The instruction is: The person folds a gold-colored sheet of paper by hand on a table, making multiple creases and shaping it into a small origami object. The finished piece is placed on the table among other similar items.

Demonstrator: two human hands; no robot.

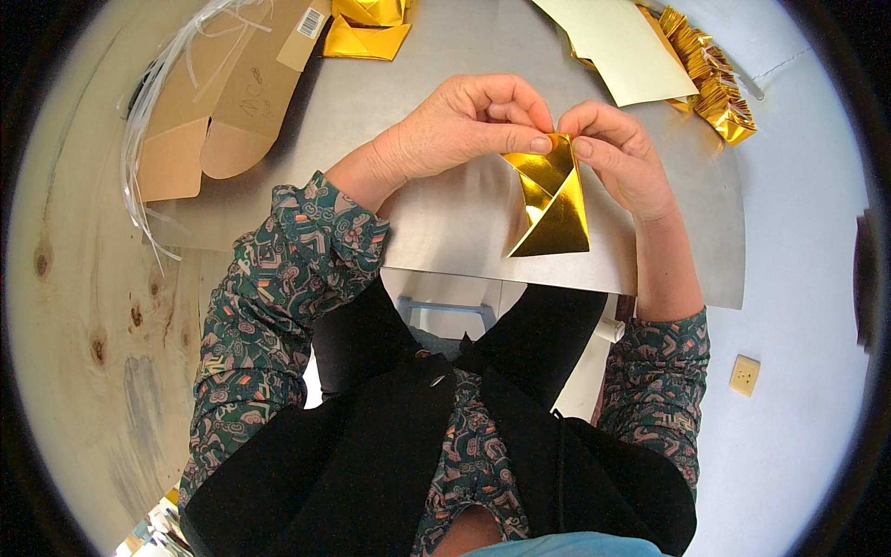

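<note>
A shiny gold folded paper piece (pixel 564 212) hangs between my hands above the metal tabletop. Its upper edge is pinched by my left hand (pixel 478 121), thumb in front and curled fingers behind. My right hand (pixel 617 148) grips the upper right corner the same way, its thumb almost meeting the left one. A slanted fold crosses the front of the paper, with a pale edge showing along it. The part behind my fingertips is hidden.
A brown cardboard box (pixel 232 102) with white plastic strands (pixel 139 139) stands at the left. Folded gold pieces (pixel 367 39) lie at the back. Toward the back right are pale yellow sheets (pixel 622 51) and a row of stacked gold pieces (pixel 710 79). The metal tabletop (pixel 445 218) ends near my lap.
</note>
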